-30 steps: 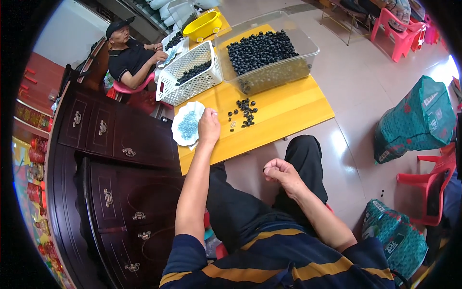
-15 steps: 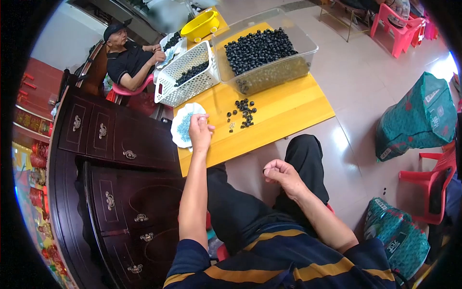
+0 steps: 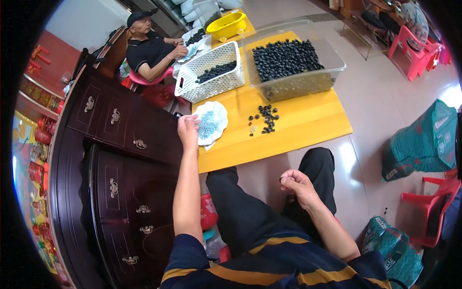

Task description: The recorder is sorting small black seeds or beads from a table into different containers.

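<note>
My left hand (image 3: pixel 188 131) is at the left rim of a white scalloped plate (image 3: pixel 221 111). Its fingers are curled together, and anything in them is too small to make out. Tiny pale blue pieces (image 3: pixel 208 126) lie heaped on that plate. Above my right thigh, my right hand (image 3: pixel 300 187) pinches a small black piece (image 3: pixel 282 179) between thumb and forefinger, with only its edge showing. Loose black round pieces (image 3: pixel 268 115) are scattered on the yellow table (image 3: pixel 308 118) to the right of the plate, beside a few small clear pieces (image 3: pixel 252 129).
Behind them stand a clear bin (image 3: pixel 332 67) full of black pieces, a white perforated basket (image 3: pixel 211 89) and a yellow tub (image 3: pixel 227 27). A co-worker (image 3: pixel 149 53) sits at the far left. A dark cabinet (image 3: pixel 130 168) flanks my left arm; green bags (image 3: pixel 418 144) stand right.
The view has turned, so the table and its things sit further right. My left hand has moved from over the plate to its left rim. My right hand still pinches the black piece.
</note>
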A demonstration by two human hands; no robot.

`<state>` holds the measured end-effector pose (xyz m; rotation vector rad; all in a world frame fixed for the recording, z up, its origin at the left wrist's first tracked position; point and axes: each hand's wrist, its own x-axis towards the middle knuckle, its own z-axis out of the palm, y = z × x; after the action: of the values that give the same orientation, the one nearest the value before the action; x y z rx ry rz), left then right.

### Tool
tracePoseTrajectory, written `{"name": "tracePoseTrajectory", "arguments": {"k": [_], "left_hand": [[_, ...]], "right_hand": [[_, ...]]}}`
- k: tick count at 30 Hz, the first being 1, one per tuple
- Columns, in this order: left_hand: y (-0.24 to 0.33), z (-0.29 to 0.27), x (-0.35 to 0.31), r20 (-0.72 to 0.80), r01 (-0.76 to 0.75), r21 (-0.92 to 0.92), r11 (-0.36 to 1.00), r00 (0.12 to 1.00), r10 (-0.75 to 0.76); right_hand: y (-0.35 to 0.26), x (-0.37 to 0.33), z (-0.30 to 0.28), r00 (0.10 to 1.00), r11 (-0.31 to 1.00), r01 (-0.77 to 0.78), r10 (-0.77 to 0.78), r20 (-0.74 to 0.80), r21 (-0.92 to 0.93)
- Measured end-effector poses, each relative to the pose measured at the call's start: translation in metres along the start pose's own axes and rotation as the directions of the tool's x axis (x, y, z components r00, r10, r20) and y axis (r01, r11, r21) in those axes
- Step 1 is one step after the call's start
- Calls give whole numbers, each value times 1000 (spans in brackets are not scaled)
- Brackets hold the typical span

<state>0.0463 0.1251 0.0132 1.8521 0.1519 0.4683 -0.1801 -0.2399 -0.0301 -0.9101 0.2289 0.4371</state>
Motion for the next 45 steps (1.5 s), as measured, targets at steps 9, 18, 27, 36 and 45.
{"name": "tracePoseTrajectory", "arguments": {"k": [9,18,27,36,45], "left_hand": [[-66,-51,125,108,402,-372,837,914,-392],[-189,-57,156,120,538,-711,454,728,-675],[-165,-24,168,258,566,-732,380,746,-614],[-118,-74,80,-10,396,-584,709,869,-494],[-46,-125,-86,65,328,-648,687,923,-379]], "right_hand": [[3,1,-4,994,998,-68,68,-83,3],[27,14,-14,981,983,-179,181,-67,42],[46,16,-29,961,960,-277,278,-3,35],[41,17,-24,976,971,-216,214,26,100],[24,-2,0,987,983,-146,137,83,108]]}}
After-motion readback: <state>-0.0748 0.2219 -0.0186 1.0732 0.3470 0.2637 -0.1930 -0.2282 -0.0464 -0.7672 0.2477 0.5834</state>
